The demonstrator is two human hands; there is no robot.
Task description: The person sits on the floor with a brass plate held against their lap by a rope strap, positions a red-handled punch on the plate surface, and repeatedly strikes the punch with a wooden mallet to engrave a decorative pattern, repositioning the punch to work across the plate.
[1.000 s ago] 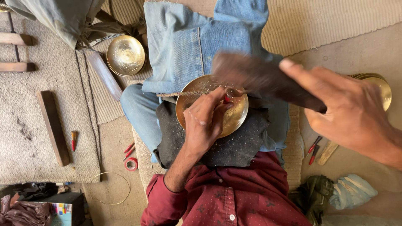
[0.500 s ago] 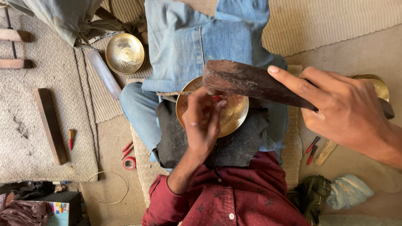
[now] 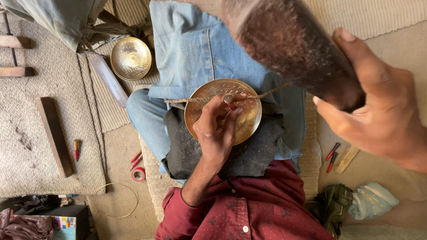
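A round brass plate (image 3: 249,116) lies on a dark cloth (image 3: 187,146) over my lap, with a rope (image 3: 187,100) drawn across its top. My left hand (image 3: 216,133) rests on the plate and pinches a small red-handled punch (image 3: 228,102) upright against it. My right hand (image 3: 382,118) is raised close to the camera, at the right, gripping a dark wooden mallet (image 3: 289,44) whose head fills the upper middle of the view above the plate.
A second brass bowl (image 3: 131,58) sits on the mat at upper left beside a wooden stick (image 3: 108,80). A wooden block (image 3: 54,135), a small red tool (image 3: 77,149), red tape (image 3: 138,174), a wire loop (image 3: 116,200), and red tools (image 3: 331,155) lie around.
My right hand has swung the mallet up from near the plate toward the camera. My left hand has stayed on the plate holding the punch.
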